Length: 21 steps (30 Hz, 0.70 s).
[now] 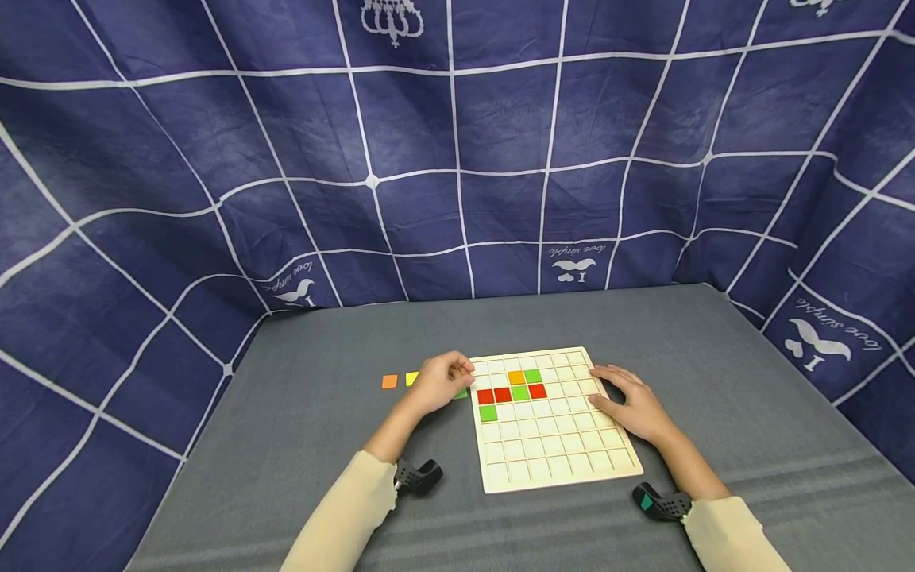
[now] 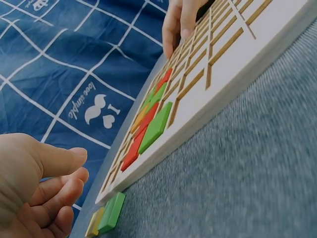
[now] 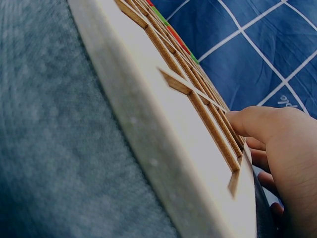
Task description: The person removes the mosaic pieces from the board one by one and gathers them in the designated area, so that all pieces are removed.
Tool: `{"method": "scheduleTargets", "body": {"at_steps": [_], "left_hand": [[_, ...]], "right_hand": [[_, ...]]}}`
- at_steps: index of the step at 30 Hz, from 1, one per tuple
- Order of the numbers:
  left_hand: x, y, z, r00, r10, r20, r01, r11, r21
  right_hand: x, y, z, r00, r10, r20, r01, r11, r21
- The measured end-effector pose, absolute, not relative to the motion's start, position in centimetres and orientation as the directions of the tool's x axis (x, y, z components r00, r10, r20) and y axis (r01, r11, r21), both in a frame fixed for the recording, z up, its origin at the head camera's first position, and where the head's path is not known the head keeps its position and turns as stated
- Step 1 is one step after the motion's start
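A pale wooden grid board [image 1: 557, 445] lies on the grey table with several red, green and orange square tiles in its upper left cells. One green tile [image 1: 488, 413] sits in the leftmost column, below a red tile [image 1: 485, 396]. By the board's upper left edge hovers my left hand [image 1: 438, 383], fingers loosely bent and a bare gap between thumb and forefinger. Beside the board, under this hand, are a green tile [image 2: 112, 213] and a yellow tile [image 2: 95, 222]. My right hand [image 1: 632, 405] rests at the right edge, thumb on the board's face, other fingers extended along the side.
Left of my left hand lie a loose orange tile [image 1: 389, 381] and a yellow tile [image 1: 411, 378]. A blue curtain with white lines [image 1: 500, 206] hangs behind the grey table [image 1: 300, 445]. Dark wristbands [image 1: 420, 477] sit at both sleeves.
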<state>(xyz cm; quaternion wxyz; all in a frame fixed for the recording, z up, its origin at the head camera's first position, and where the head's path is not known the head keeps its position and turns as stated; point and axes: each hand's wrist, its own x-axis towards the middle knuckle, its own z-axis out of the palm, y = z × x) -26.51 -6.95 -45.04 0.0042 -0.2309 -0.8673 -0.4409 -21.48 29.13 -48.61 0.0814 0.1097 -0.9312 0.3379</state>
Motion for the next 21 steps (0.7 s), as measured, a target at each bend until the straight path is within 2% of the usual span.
{"method": "scheduleTargets", "body": {"at_steps": [21], "left_hand": [[-27.1, -4.2, -44.9, -0.875, 0.437, 0.207, 0.417, 0.464, 0.781]], "right_hand": [[-21.6, 29.2, -48.6, -0.963, -0.153, 0.222, -0.260, 0.746, -0.613]]}}
